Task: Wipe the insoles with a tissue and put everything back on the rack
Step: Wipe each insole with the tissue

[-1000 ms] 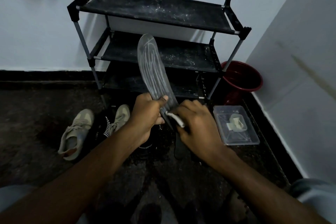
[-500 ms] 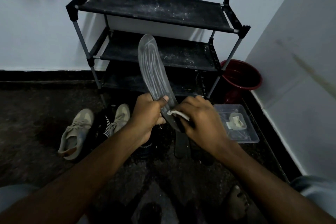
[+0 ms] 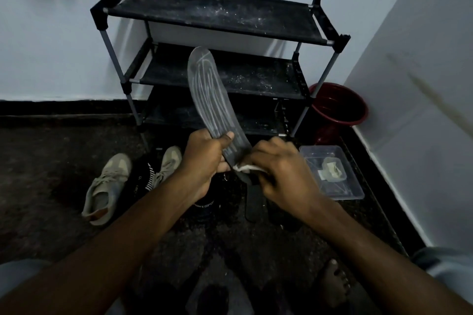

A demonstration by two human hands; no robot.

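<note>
Tissue (image 3: pixel 246 167) slightly lower on insole (image 3: pixel 210 100)

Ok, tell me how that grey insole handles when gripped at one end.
Probably light and fairly springy: the insole stands up from the left hand gripping its lower part, yet bows along its length. Thin, so likely bends rather than snaps.

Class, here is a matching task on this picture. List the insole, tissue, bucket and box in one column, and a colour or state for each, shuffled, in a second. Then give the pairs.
Things:
1 insole
2 tissue
3 bucket
4 box

Descriptions:
A red
B gripped by the right hand
C see-through
D held up by the left hand

Pairs: 1-D, 2-B, 3-A, 4-C
</note>
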